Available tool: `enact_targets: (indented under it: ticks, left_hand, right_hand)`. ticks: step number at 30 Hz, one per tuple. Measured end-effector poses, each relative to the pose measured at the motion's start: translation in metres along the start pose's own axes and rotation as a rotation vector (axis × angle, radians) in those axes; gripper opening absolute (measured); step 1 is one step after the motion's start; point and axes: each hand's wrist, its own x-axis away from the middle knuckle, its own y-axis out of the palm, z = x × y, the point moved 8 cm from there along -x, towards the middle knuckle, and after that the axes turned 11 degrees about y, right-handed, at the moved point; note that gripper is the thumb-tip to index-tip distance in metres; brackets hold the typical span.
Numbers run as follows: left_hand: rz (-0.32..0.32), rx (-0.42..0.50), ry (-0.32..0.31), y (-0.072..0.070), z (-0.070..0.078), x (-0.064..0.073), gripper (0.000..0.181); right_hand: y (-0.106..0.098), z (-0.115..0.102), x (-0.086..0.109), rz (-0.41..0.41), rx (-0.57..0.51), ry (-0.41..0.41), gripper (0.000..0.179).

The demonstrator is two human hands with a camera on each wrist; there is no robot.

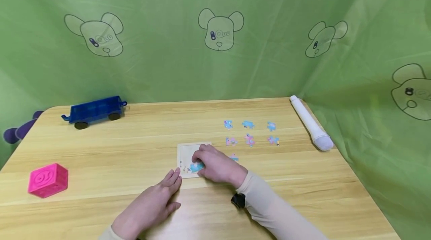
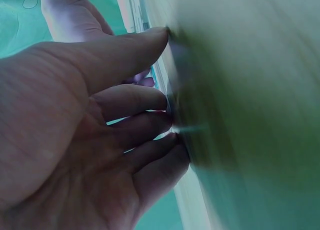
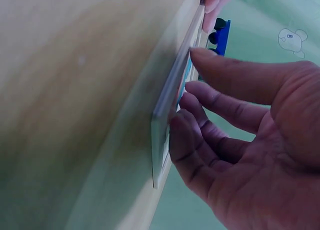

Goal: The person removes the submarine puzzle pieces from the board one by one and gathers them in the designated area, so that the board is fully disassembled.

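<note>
A shallow, pale puzzle tray lies on the table in front of me. Inside its lower part is a light-blue jigsaw piece. My right hand reaches over the tray from the right and pinches this piece between thumb and curled fingers, hiding much of the tray's right side. In the right wrist view the fingertips are down at the tray's surface. My left hand rests palm down, its extended fingertips at the tray's lower left corner and its thumb on the tabletop.
Several loose jigsaw pieces lie in rows right of the tray, one partly behind my right hand. A white microphone lies along the right edge. A blue toy wagon stands back left, a pink block front left. Green curtains hang behind the table.
</note>
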Motion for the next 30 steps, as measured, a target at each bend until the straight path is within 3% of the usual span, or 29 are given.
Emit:
enact_targets:
  ticks: [11, 30]
  left_hand:
    - [-0.008, -0.002, 0.001, 0.0008, 0.0, -0.0003, 0.061]
    - [0.003, 0.004, -0.004, 0.0007, -0.001, -0.0008, 0.061]
  right_hand:
    - [0.0021, 0.0002, -0.003, 0.007, -0.016, 0.032, 0.021]
    - [0.0002, -0.0014, -0.0037, 0.013, -0.038, -0.004, 0.017]
